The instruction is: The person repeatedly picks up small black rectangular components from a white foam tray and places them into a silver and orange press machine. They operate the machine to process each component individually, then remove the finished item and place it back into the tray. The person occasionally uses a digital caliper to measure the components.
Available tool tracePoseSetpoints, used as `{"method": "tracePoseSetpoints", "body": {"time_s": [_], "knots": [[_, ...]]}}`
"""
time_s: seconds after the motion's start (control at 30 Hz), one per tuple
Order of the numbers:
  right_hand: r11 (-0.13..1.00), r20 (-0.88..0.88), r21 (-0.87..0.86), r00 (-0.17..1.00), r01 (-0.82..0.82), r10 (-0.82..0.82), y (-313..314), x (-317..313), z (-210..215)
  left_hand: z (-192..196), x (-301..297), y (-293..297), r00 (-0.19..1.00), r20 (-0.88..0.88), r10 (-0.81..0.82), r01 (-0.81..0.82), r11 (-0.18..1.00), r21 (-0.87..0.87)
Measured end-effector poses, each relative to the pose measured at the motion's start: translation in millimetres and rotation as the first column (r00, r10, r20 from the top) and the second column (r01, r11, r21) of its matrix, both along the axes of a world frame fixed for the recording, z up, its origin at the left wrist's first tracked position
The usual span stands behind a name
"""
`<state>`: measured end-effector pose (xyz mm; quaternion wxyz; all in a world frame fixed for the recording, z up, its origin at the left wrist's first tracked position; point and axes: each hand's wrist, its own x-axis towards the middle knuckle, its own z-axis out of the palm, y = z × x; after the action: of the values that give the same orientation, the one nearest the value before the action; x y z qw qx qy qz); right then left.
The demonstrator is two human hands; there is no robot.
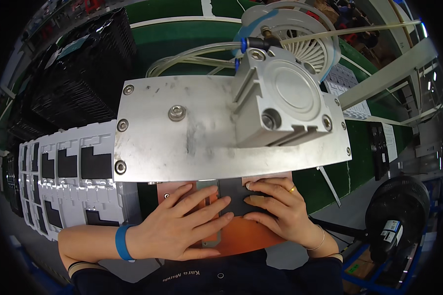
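Below the big metal plate [192,128] that fills the middle of the frame, both hands rest on an orange base [246,231] at lower centre. On that base lies a dark grey flat piece [234,194], just under the plate's near edge. The left hand [177,228] lies flat, fingers spread and stretched rightward, their tips touching the dark piece; a blue wristband [123,242] circles that wrist. The right hand [280,211] presses down on the piece from the right, fingers close together and curled, a ring on one. A pneumatic cylinder [285,101] sits on the plate's upper right. Grey trays [69,172] holding black parts lie at the left of the frame.
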<state>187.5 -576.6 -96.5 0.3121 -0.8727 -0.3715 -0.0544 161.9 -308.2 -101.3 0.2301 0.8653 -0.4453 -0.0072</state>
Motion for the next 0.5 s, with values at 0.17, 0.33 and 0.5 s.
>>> {"method": "tracePoseSetpoints", "body": {"time_s": [0.17,0.33,0.5], "knots": [[1.0,-0.005,-0.016,1.0,0.003,-0.003,0.2,1.2,2.7,1.0,-0.1,0.6,1.0,-0.028,0.007,-0.007,1.0,0.01],[1.0,-0.006,-0.018,1.0,0.019,-0.02,-0.4,0.3,2.0,0.3,-2.2,1.2,0.999,-0.034,0.025,-0.025,1.0,0.011],[1.0,-0.008,-0.024,1.0,0.017,-0.017,-0.3,1.5,2.5,0.5,-3.7,1.6,0.999,-0.035,0.024,-0.022,0.999,0.046]]}}
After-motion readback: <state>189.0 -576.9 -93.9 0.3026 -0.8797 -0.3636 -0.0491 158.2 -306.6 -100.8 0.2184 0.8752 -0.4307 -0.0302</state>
